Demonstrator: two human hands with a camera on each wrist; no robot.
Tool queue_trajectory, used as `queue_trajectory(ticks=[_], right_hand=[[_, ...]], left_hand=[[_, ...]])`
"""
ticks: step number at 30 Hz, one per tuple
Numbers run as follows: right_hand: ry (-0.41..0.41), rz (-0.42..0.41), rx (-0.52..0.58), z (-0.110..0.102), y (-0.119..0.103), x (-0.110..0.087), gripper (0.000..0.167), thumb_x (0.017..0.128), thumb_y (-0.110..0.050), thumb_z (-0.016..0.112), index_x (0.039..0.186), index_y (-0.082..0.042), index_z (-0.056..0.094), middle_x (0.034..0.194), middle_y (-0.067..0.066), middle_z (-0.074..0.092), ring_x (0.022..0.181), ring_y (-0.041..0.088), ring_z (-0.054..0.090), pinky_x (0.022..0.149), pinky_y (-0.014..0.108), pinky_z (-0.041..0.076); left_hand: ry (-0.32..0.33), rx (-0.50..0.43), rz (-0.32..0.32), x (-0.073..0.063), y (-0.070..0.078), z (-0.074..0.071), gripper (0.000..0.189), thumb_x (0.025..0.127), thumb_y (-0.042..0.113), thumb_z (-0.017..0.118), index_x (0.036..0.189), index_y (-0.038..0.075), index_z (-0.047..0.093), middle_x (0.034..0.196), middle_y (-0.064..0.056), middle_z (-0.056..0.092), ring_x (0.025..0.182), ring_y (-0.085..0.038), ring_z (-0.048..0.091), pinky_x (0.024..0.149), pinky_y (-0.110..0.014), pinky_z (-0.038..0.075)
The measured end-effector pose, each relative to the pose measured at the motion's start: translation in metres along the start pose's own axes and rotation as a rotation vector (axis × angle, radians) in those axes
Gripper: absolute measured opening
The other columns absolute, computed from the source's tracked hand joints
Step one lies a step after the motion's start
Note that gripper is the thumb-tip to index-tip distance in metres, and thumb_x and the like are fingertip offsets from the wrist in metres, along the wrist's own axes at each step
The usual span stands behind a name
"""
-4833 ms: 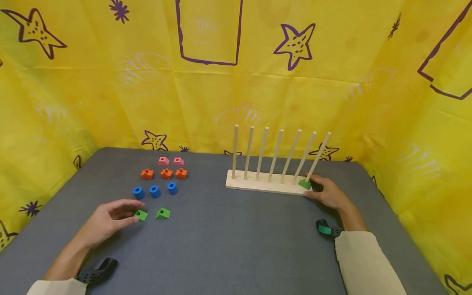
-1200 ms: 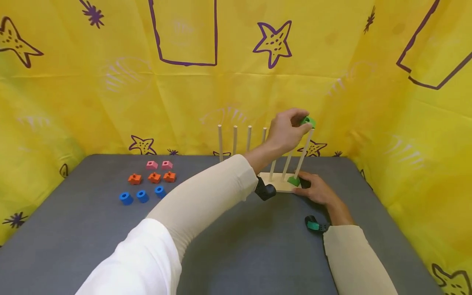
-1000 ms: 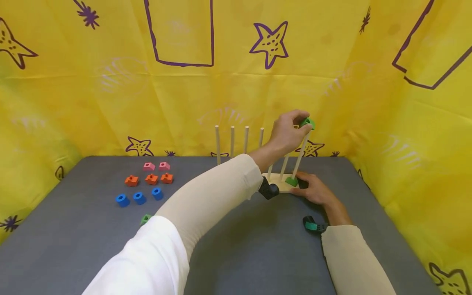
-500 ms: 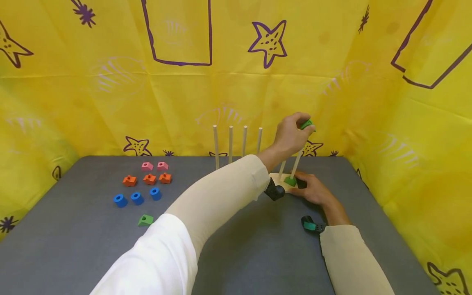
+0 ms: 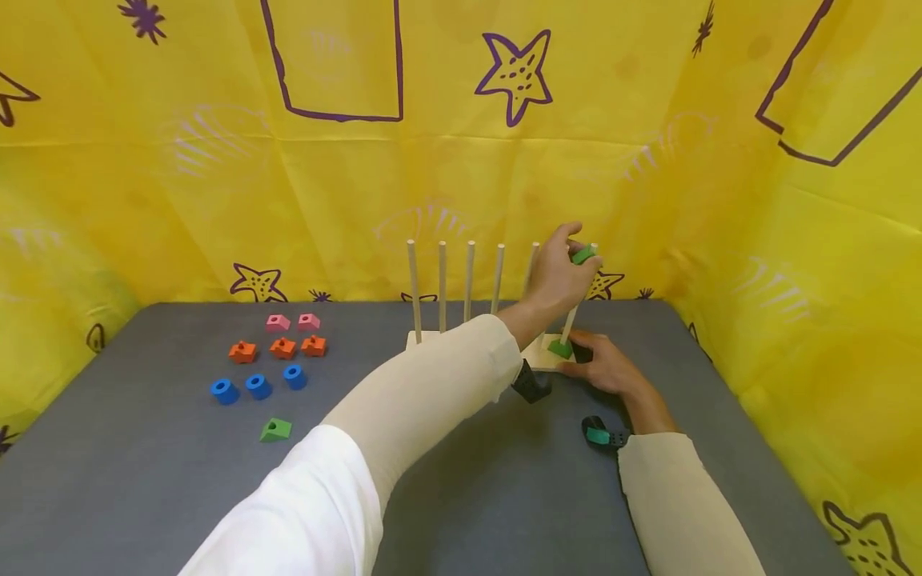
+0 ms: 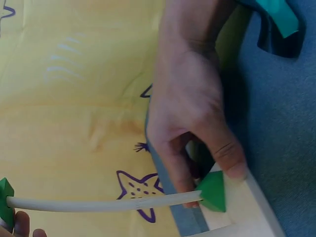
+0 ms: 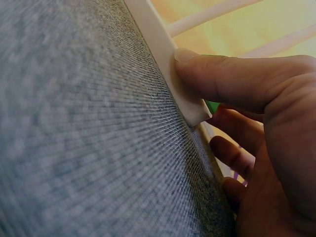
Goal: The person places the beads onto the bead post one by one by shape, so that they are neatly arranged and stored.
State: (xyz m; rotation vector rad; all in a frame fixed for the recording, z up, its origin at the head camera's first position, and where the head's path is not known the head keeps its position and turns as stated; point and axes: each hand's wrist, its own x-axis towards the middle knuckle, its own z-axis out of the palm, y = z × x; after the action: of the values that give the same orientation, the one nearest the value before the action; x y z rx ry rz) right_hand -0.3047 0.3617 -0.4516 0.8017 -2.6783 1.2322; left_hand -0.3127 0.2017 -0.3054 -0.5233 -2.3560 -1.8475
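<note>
My left hand [image 5: 559, 272] pinches a green triangular block [image 5: 583, 254] at the top of the rightmost peg [image 5: 568, 326]. The peg's tip shows just above this block [image 6: 6, 202]; in the left wrist view the rod meets its face. Another green block [image 5: 559, 348] sits at the foot of that same peg. My right hand [image 5: 611, 364] grips the right end of the wooden peg base [image 5: 539, 358], thumb on the front side and fingers behind. In the right wrist view the thumb presses the base [image 7: 190, 106]. My left forearm hides the middle of the base.
On the left of the grey table [image 5: 108, 480] lie a loose green block [image 5: 276, 430], a row of blue cylinders [image 5: 258, 386], orange blocks [image 5: 283, 348] and two pink blocks [image 5: 278, 322]. Several upright pegs [image 5: 442, 284] stand left of my left hand. A yellow patterned cloth [image 5: 324, 184] hangs behind.
My left hand took one green block from the table and carried it right, up to the rightmost peg's top. The peg tip now shows above the block. My right hand stays on the base.
</note>
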Motion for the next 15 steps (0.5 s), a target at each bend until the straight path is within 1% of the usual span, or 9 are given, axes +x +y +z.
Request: queue_trajectory(ticks=[2, 6, 8, 13, 15], right_hand=[[0.0, -0.001, -0.002, 0.0, 0.001, 0.0, 0.05, 0.083, -0.011, 0.077, 0.128, -0.001, 0.06, 0.125, 0.018, 0.06, 0.116, 0.035, 0.052, 0.099, 0.054, 0.036], [-0.004, -0.013, 0.0, 0.0, 0.003, 0.001, 0.049, 0.084, -0.012, 0.077, 0.128, 0.0, 0.059, 0.125, 0.018, 0.06, 0.115, 0.033, 0.053, 0.097, 0.053, 0.037], [-0.011, -0.001, 0.005, -0.002, -0.01, 0.0, 0.05, 0.083, -0.008, 0.076, 0.128, 0.003, 0.058, 0.126, 0.021, 0.058, 0.116, 0.036, 0.052, 0.098, 0.054, 0.037], [-0.011, 0.012, -0.001, -0.002, -0.016, 0.0, 0.049, 0.082, -0.001, 0.076, 0.126, 0.008, 0.057, 0.125, 0.026, 0.057, 0.116, 0.041, 0.052, 0.099, 0.055, 0.036], [-0.004, 0.004, -0.004, 0.0, -0.004, 0.0, 0.05, 0.082, -0.004, 0.077, 0.127, 0.006, 0.058, 0.125, 0.023, 0.058, 0.116, 0.039, 0.052, 0.099, 0.054, 0.036]], left_hand=[[0.002, -0.008, -0.015, -0.001, -0.004, 0.002, 0.058, 0.093, 0.017, 0.067, 0.145, 0.015, 0.042, 0.108, 0.004, 0.058, 0.087, -0.008, 0.058, 0.066, -0.021, 0.05], [0.013, -0.027, -0.038, -0.003, -0.014, 0.004, 0.062, 0.091, 0.015, 0.069, 0.146, 0.018, 0.039, 0.106, 0.006, 0.059, 0.087, -0.009, 0.058, 0.066, -0.023, 0.05], [0.018, -0.026, -0.052, -0.005, -0.019, 0.005, 0.064, 0.091, 0.014, 0.069, 0.146, 0.019, 0.038, 0.106, 0.006, 0.059, 0.09, -0.01, 0.058, 0.067, -0.023, 0.05], [0.029, -0.015, -0.092, -0.011, -0.033, 0.008, 0.065, 0.089, 0.014, 0.071, 0.146, 0.018, 0.038, 0.109, 0.004, 0.06, 0.099, -0.015, 0.058, 0.073, -0.025, 0.051], [0.031, -0.009, -0.104, -0.014, -0.04, 0.01, 0.059, 0.089, 0.014, 0.071, 0.141, 0.016, 0.044, 0.107, 0.004, 0.06, 0.099, -0.016, 0.058, 0.074, -0.026, 0.051]])
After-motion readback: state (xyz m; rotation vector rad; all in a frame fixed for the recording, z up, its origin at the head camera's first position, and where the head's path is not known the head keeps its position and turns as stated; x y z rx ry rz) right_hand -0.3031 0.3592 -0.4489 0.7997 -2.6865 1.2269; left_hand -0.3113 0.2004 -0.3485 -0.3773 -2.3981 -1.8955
